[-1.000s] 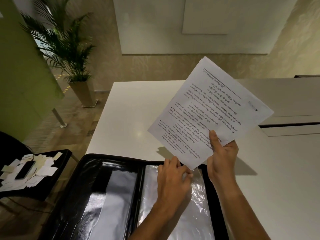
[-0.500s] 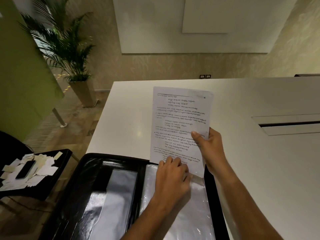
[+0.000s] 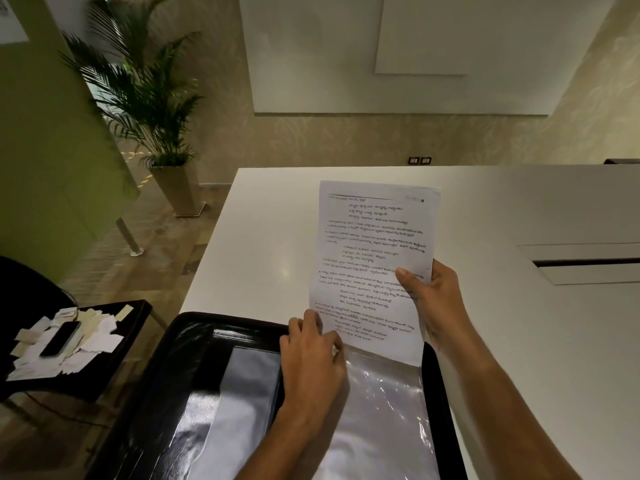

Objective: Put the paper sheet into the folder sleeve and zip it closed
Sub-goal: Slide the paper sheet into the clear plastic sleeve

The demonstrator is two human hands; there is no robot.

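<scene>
Paper sheet [image 3: 372, 268]: standing nearly upright above the table, printed side facing the camera; its lower edge is meeting the top opening of the folder sleeve, at 12 o'clock from that sleeve.
Right hand [image 3: 434, 299]: gripping the paper sheet's right edge at about 3 o'clock on the page, thumb lying across the printed face and the other fingers hidden behind it.
Left hand [image 3: 311, 362]: lying palm-down at the sheet's lower left corner, about 7 o'clock on the page, fingers curled and pinching at the upper left corner of the folder sleeve; whether the fingertips are also touching the paper cannot be told.
Folder sleeve [image 3: 384, 410]: a clear, glossy plastic pocket lying flat on the right half of the folder, directly under the sheet and between the two forearms.
Folder [image 3: 194, 358]: a black zip case lying open at the near edge of the table, at 6 o'clock in the view; a pale insert is showing on its left half.
Table [image 3: 502, 209]: white, carrying the folder; a recessed slot is lying at 3 o'clock.
Side stand [image 3: 131, 327]: dark, at 9 o'clock from the folder, holding paper scraps [image 3: 93, 336] and a phone [image 3: 61, 338].
Potted palm [image 3: 145, 98]: standing on the floor at 11 o'clock.
</scene>
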